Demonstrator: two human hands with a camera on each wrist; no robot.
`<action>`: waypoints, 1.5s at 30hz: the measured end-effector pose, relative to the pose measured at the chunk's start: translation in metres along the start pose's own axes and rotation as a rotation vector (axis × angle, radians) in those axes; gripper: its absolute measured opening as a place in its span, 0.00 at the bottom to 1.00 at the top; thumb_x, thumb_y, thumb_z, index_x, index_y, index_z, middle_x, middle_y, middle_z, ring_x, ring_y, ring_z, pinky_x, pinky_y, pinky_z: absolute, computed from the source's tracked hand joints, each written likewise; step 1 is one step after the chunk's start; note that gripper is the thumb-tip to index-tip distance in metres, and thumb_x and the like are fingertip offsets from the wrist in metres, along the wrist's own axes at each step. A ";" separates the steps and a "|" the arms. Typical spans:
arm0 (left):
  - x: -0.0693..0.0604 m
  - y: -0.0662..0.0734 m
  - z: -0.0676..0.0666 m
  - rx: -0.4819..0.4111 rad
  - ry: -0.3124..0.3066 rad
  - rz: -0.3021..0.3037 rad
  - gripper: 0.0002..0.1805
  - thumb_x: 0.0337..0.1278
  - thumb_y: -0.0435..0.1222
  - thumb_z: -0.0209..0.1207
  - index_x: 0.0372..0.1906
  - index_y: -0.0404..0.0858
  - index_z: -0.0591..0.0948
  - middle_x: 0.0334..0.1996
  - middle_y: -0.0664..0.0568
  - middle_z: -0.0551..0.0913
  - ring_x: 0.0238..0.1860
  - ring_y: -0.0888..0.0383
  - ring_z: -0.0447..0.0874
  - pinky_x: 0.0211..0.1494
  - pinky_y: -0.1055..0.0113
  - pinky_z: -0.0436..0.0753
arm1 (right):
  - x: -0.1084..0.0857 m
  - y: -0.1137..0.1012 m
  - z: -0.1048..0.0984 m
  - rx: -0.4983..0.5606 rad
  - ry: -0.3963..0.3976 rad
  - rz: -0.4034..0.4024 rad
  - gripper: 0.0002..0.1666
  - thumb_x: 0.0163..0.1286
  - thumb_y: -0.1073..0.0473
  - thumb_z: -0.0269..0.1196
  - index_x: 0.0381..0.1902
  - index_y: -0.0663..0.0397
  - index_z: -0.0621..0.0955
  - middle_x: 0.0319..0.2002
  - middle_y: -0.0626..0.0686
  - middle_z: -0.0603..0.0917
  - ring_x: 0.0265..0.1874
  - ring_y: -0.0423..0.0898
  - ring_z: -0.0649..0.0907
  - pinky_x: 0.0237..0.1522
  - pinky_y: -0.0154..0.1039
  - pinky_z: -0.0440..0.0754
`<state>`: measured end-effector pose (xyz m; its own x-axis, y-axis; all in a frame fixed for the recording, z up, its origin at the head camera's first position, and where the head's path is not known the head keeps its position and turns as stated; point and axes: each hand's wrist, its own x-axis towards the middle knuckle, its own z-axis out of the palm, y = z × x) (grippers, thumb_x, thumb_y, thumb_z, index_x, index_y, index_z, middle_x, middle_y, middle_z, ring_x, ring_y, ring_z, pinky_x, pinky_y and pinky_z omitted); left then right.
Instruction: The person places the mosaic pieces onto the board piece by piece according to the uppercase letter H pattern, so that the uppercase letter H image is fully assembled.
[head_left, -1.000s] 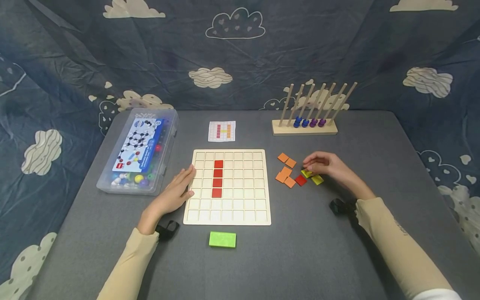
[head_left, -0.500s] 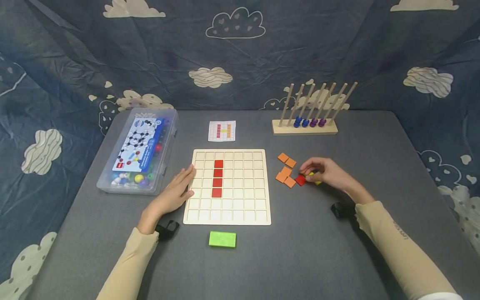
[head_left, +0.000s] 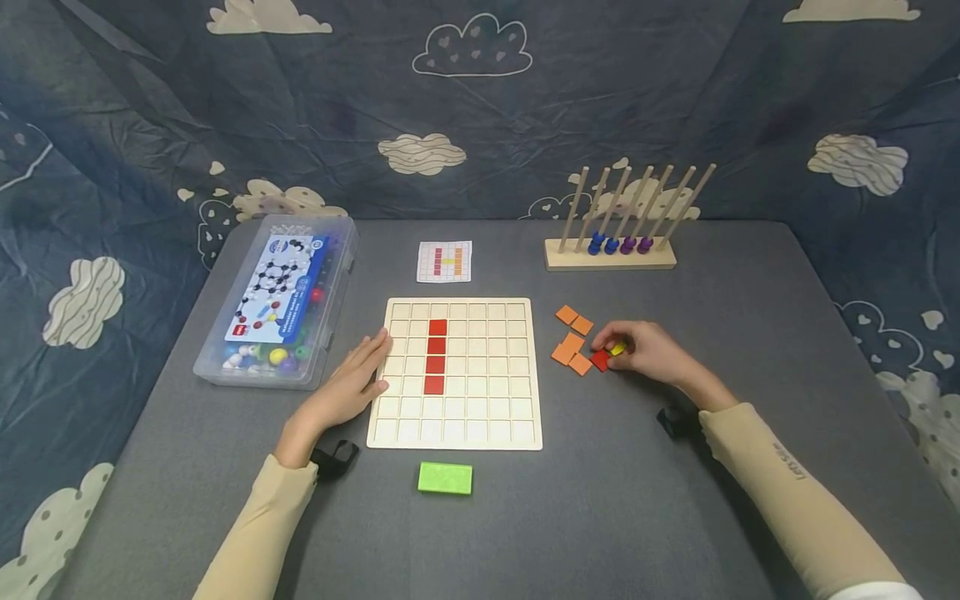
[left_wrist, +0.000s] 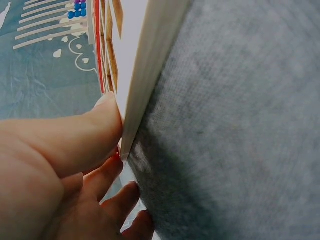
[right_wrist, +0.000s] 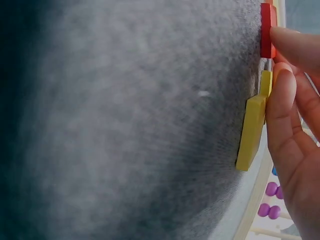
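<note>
Right hand (head_left: 647, 350) touches one red tile (head_left: 600, 360) beside two yellow tiles (right_wrist: 251, 132).

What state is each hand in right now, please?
Left hand: open, touching the wooden board.
Right hand: touching a loose red tile; whether its grip is closed on it cannot be told.
</note>
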<state>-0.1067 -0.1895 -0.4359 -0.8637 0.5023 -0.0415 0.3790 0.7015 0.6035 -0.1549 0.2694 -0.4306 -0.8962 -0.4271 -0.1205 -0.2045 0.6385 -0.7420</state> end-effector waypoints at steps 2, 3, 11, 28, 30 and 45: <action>0.000 0.000 0.000 0.000 0.000 0.000 0.34 0.65 0.26 0.52 0.71 0.22 0.53 0.72 0.32 0.48 0.71 0.33 0.41 0.70 0.40 0.43 | 0.001 -0.002 0.001 -0.028 0.001 -0.010 0.15 0.52 0.77 0.67 0.39 0.61 0.83 0.37 0.53 0.83 0.36 0.49 0.77 0.39 0.39 0.75; 0.000 0.000 0.000 0.000 0.000 -0.001 0.34 0.65 0.26 0.52 0.71 0.22 0.53 0.72 0.32 0.48 0.71 0.33 0.41 0.70 0.40 0.43 | 0.001 -0.002 0.002 -0.039 0.002 -0.010 0.15 0.52 0.77 0.67 0.39 0.61 0.83 0.36 0.52 0.83 0.36 0.49 0.77 0.40 0.41 0.75; 0.000 0.001 0.000 -0.004 -0.004 -0.012 0.33 0.65 0.27 0.52 0.71 0.23 0.52 0.72 0.32 0.47 0.72 0.34 0.40 0.70 0.40 0.43 | 0.001 -0.002 -0.001 -0.032 -0.004 -0.007 0.12 0.54 0.76 0.67 0.36 0.61 0.82 0.33 0.52 0.82 0.32 0.48 0.76 0.34 0.37 0.75; 0.000 0.000 0.001 -0.006 0.003 -0.002 0.34 0.65 0.27 0.52 0.71 0.23 0.53 0.72 0.32 0.48 0.71 0.33 0.41 0.70 0.39 0.44 | 0.017 -0.028 0.015 0.314 -0.142 0.006 0.09 0.62 0.73 0.62 0.42 0.70 0.78 0.35 0.58 0.80 0.30 0.44 0.79 0.32 0.37 0.81; 0.000 0.001 0.000 -0.005 0.003 -0.003 0.34 0.65 0.27 0.53 0.71 0.23 0.53 0.72 0.32 0.48 0.71 0.33 0.41 0.70 0.39 0.44 | 0.022 -0.036 0.022 0.332 -0.167 -0.006 0.09 0.62 0.73 0.61 0.42 0.69 0.78 0.35 0.58 0.80 0.28 0.45 0.79 0.29 0.39 0.81; -0.002 -0.010 0.005 -0.060 0.048 0.090 0.34 0.70 0.34 0.49 0.73 0.28 0.51 0.74 0.37 0.46 0.72 0.36 0.39 0.71 0.43 0.40 | 0.063 -0.101 0.092 0.345 -0.340 -0.192 0.08 0.60 0.74 0.60 0.36 0.62 0.80 0.28 0.53 0.80 0.25 0.47 0.78 0.28 0.38 0.77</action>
<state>-0.1070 -0.1948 -0.4456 -0.8422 0.5366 0.0522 0.4366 0.6221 0.6499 -0.1548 0.1194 -0.4241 -0.6649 -0.7363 -0.1257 -0.1593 0.3042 -0.9392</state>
